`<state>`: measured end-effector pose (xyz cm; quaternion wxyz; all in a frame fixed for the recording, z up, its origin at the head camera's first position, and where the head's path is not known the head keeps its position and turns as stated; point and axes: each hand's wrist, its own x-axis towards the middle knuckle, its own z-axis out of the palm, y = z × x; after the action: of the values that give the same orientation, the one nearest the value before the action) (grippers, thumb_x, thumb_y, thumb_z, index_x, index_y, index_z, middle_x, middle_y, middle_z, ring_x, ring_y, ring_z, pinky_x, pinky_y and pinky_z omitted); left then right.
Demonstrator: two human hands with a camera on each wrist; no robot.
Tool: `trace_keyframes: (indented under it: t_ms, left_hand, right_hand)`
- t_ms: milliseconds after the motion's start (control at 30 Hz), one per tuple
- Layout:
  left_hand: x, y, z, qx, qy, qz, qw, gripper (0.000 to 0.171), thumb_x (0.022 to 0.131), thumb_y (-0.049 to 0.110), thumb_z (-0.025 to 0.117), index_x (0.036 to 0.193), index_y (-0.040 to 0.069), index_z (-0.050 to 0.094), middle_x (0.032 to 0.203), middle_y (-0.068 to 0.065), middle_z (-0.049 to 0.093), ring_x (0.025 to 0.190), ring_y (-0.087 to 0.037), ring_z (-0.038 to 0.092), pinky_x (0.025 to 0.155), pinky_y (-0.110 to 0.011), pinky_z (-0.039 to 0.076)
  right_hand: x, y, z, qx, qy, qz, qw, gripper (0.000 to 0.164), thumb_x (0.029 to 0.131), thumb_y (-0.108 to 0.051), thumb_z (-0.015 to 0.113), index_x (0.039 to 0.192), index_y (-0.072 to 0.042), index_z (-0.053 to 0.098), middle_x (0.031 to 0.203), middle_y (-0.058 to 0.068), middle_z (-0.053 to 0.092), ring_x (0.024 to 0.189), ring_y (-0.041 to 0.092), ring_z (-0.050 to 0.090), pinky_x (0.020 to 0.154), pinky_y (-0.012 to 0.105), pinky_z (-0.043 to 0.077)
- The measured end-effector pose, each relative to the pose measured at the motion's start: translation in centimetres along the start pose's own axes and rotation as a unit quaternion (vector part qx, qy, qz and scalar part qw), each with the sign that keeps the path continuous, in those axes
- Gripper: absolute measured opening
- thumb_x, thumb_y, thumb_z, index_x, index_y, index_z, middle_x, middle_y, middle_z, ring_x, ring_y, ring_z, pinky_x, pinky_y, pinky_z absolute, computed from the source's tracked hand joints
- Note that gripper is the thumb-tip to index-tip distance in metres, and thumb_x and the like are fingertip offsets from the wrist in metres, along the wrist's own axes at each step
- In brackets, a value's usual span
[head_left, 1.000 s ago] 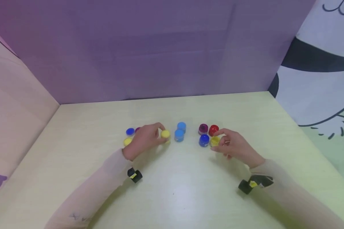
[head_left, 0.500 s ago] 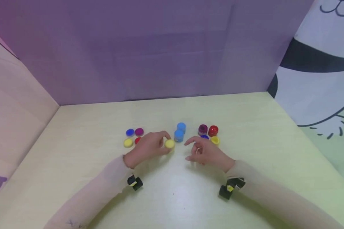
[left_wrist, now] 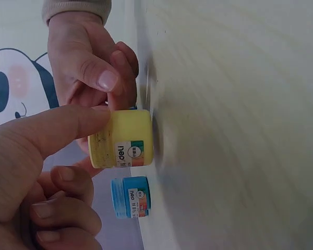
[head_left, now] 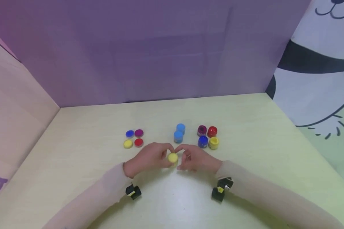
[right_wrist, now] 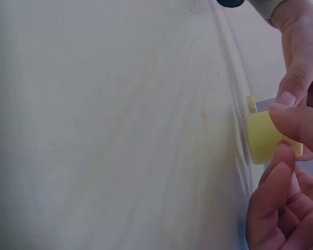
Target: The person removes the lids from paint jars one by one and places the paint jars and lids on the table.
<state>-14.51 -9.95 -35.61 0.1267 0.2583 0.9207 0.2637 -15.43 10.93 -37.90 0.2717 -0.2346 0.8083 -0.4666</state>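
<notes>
My left hand [head_left: 153, 156] pinches a small yellow paint jar [left_wrist: 130, 138] by its lid end, low over the front part of the table. The jar's yellow lid [head_left: 173, 157] faces up in the head view, and its printed label shows in the left wrist view. Right beside it is my right hand [head_left: 199, 158], thumb and index finger spread around the jar's near side; in the right wrist view its thumb [right_wrist: 297, 122] overlaps the lid end. Behind both hands, two light blue jars [head_left: 178, 136] stand close together with lids on.
Loose lids lie at the left: blue [head_left: 130, 134], purple [head_left: 139, 133], yellow [head_left: 128, 144] and red [head_left: 139, 142]. Uncapped jars stand at the right: purple [head_left: 202, 130], red [head_left: 212, 131], blue [head_left: 203, 142] and yellow [head_left: 213, 143]. A purple panel [head_left: 160, 57] rises behind the table.
My left hand has brought the capped yellow jar toward me and slightly right. My right hand has left the uncapped yellow jar and moved left to meet it.
</notes>
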Motion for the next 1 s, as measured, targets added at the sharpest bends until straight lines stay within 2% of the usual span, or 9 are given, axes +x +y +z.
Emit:
trace_keyframes:
  t_ms: [200,400,600,1000]
  left_hand:
    - [-0.2,-0.2,0.3,-0.012,-0.01,0.021,0.9997,0.029,0.081,0.02,0.073,0.109,0.016,0.065,0.059,0.007,0.047,0.054,-0.009,0.044,0.052,-0.022,0.036]
    - [-0.3,-0.4,0.7,-0.006,-0.01,0.033,0.9994,0.027,0.081,0.018,0.073,0.107,0.016,0.065,0.061,0.006,0.049,0.057,-0.009,0.046,0.054,-0.021,0.038]
    - [-0.4,-0.5,1.0,-0.017,-0.01,0.031,0.9993,0.028,0.081,0.019,0.073,0.107,0.016,0.065,0.062,0.006,0.049,0.056,-0.009,0.046,0.053,-0.021,0.038]
    - [0.0,-0.8,0.7,-0.035,-0.008,0.081,0.996,0.028,0.082,0.017,0.072,0.11,0.017,0.067,0.063,0.009,0.047,0.056,-0.005,0.041,0.053,-0.019,0.035]
  right_hand:
    - [0.5,0.3,0.0,0.024,-0.039,-0.009,0.999,0.045,0.083,-0.006,0.069,0.125,-0.009,0.053,0.067,-0.001,0.058,0.049,0.01,0.044,0.05,0.021,0.038]
    - [1.4,0.7,0.0,0.029,-0.07,-0.018,0.997,0.036,0.082,-0.006,0.069,0.116,-0.01,0.058,0.064,-0.003,0.056,0.048,0.009,0.044,0.05,0.02,0.037]
    - [1.8,1.3,0.2,0.042,-0.069,0.008,0.997,0.035,0.08,-0.006,0.071,0.113,-0.014,0.062,0.064,-0.001,0.057,0.048,0.011,0.045,0.049,0.022,0.038]
    - [1.7,1.0,0.0,0.037,-0.051,0.046,0.997,0.028,0.077,-0.008,0.075,0.103,-0.014,0.065,0.068,0.0,0.06,0.047,0.011,0.051,0.049,0.021,0.045]
